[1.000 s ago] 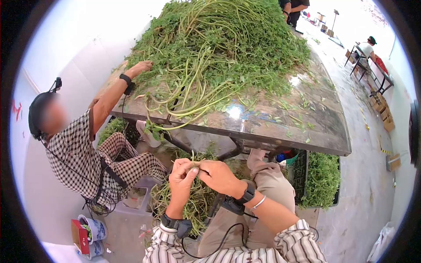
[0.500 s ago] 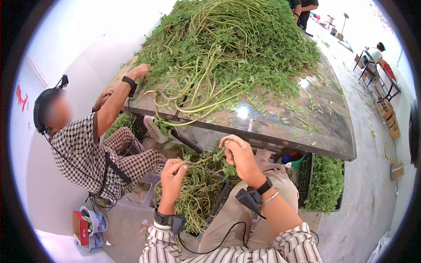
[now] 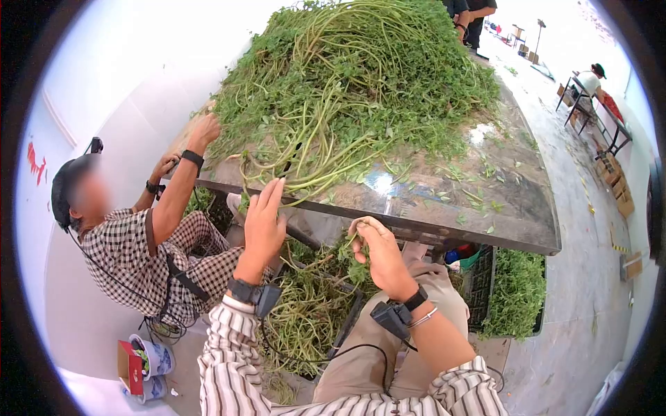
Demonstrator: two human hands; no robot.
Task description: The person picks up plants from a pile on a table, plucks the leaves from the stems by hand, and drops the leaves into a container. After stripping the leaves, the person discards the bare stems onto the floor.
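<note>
A tall heap of leafy green stems [image 3: 361,76] covers much of the table [image 3: 513,222]. My left hand [image 3: 263,222] is raised at the table's front edge, palm away, its fingers extended beside the long stems that hang there; nothing is visibly gripped. My right hand [image 3: 378,253] is closed around a small leafy sprig [image 3: 357,267], just below the table edge. Under both hands, a dark crate [image 3: 347,322] by my knees holds a tangle of cut stems [image 3: 305,315].
At left sits a co-worker [image 3: 132,249] in checked clothes, hands at the heap's left side. A second crate of greens [image 3: 517,291] stands under the table at right. Buckets [image 3: 156,357] and a red box [image 3: 130,367] are at lower left. More people appear at the far right.
My left hand has left the stem near my right hand and moved up to the table edge, fingers extended. My right hand stays about where it was. The co-worker's hand has shifted left.
</note>
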